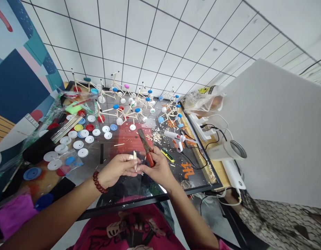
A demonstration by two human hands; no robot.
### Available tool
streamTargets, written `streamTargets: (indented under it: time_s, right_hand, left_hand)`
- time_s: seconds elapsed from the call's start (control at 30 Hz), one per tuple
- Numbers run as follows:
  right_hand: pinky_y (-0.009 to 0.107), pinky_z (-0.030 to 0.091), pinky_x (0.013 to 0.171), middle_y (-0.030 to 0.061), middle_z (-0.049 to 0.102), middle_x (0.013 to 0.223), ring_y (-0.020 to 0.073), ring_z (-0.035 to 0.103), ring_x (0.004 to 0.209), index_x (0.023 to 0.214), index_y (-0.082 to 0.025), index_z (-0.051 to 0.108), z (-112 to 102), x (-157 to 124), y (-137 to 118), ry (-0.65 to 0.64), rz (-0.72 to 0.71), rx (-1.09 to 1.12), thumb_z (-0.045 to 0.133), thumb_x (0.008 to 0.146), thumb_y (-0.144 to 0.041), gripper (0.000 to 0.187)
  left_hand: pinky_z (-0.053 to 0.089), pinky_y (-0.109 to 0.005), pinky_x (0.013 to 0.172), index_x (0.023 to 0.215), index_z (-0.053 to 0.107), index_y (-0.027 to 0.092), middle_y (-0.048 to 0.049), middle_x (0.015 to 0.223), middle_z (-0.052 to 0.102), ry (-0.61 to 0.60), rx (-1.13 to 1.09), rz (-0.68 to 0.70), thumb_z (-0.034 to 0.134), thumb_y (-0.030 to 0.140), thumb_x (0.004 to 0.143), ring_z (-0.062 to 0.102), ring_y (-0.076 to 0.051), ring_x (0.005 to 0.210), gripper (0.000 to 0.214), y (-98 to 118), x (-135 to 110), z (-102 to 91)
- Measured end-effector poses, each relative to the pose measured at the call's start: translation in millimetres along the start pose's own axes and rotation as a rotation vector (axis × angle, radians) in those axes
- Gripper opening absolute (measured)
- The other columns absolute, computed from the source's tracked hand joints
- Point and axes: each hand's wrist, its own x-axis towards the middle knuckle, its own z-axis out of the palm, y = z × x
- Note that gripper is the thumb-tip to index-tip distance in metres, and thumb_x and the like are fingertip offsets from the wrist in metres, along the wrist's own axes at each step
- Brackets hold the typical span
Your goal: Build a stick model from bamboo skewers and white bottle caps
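Note:
My left hand (122, 166), with a beaded bracelet on its wrist, pinches a few short pale wooden sticks (135, 160) upright between thumb and fingers. Close beside it, my right hand (160, 168) is wrapped round the red handles of a pair of pliers (145, 142). The dark, worn jaws of the pliers point away from me, and their tips look closed together. Fingertips of both hands nearly meet below the sticks. Beyond the pliers, cut stick bits (157, 135) lie scattered on the dark glass tabletop (116, 187).
Stick models with coloured caps (137, 110) stand along the back. Loose white bottle caps (78, 144) and bundled sticks (68, 127) lie left. A white glue gun (174, 136), its cord and a yellow-green cutter knife (167, 156) lie right. A person's patterned clothing (275, 222) shows beyond.

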Motion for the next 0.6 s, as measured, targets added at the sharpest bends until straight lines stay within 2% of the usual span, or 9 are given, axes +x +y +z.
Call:
streamTargets:
  time_s: [0.1,0.2,0.43,0.6]
  right_hand:
    - [0.038,0.05,0.086,0.0057,0.06,0.1,0.0235,0.059,0.098,0.113,-0.025,0.069,6.0,-8.5,6.2,0.044,-0.006,0.022,0.083,0.069,-0.041,0.049]
    - [0.038,0.051,0.087,0.0061,0.06,0.102,0.0236,0.059,0.099,0.115,-0.025,0.069,11.2,-13.2,10.5,0.074,-0.025,0.037,0.082,0.071,-0.04,0.048]
    - [0.037,0.051,0.084,0.0058,0.059,0.098,0.0225,0.058,0.094,0.111,-0.024,0.071,17.1,-10.3,9.9,0.118,-0.003,0.037,0.08,0.072,-0.031,0.041]
    - [0.038,0.049,0.087,0.006,0.059,0.099,0.0227,0.058,0.095,0.109,-0.023,0.073,15.6,-8.8,10.1,0.078,0.061,0.088,0.085,0.066,-0.034,0.046]
  left_hand:
    - [0.058,-0.035,0.078,0.09,0.071,0.011,-0.014,0.085,0.077,0.041,-0.127,-0.012,0.084,0.038,0.065,0.073,-0.022,0.077,0.039,1.7,0.5,1.1]
    - [0.058,-0.035,0.08,0.089,0.072,0.01,-0.0157,0.085,0.077,0.042,-0.186,-0.019,0.085,0.033,0.064,0.073,-0.024,0.081,0.037,3.1,-0.7,2.6]
    - [0.057,-0.034,0.082,0.087,0.074,0.01,-0.0138,0.084,0.077,0.049,-0.163,0.016,0.086,0.035,0.063,0.073,-0.023,0.086,0.037,-0.9,-1.1,5.2]
    - [0.056,-0.036,0.081,0.085,0.074,0.011,-0.0135,0.084,0.077,0.063,-0.13,0.055,0.086,0.039,0.062,0.072,-0.023,0.083,0.038,-3.8,1.1,2.9]
